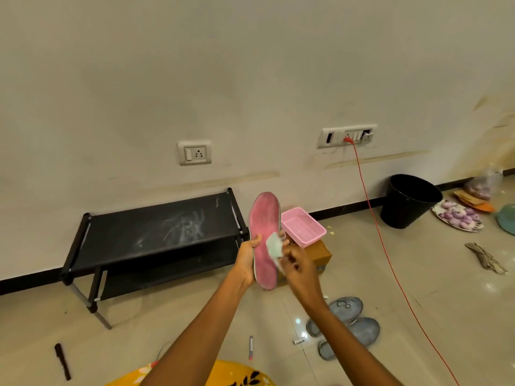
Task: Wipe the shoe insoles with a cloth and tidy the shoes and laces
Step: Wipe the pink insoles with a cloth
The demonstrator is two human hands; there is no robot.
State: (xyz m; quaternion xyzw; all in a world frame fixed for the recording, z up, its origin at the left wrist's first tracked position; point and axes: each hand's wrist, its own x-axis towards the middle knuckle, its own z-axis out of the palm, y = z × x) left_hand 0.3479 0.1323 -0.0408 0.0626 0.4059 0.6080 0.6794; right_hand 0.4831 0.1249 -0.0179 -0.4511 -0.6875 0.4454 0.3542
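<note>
My left hand [249,259] grips a pink insole [263,235] by its lower left edge and holds it upright in front of me, toe end up. A small pale green cloth [274,246] lies against the insole's right side, held there by my right hand [296,264]. Two grey shoes [347,327] lie side by side on the floor at the lower right, below my right forearm. No laces are visible on them.
A black two-tier shoe rack [156,240] stands against the wall at left. A pink basket [302,227] sits on a cardboard box [320,254]. A black bin [409,201], a red cable [390,260], a plate of onions [457,215] and a black comb [62,360] are on the floor.
</note>
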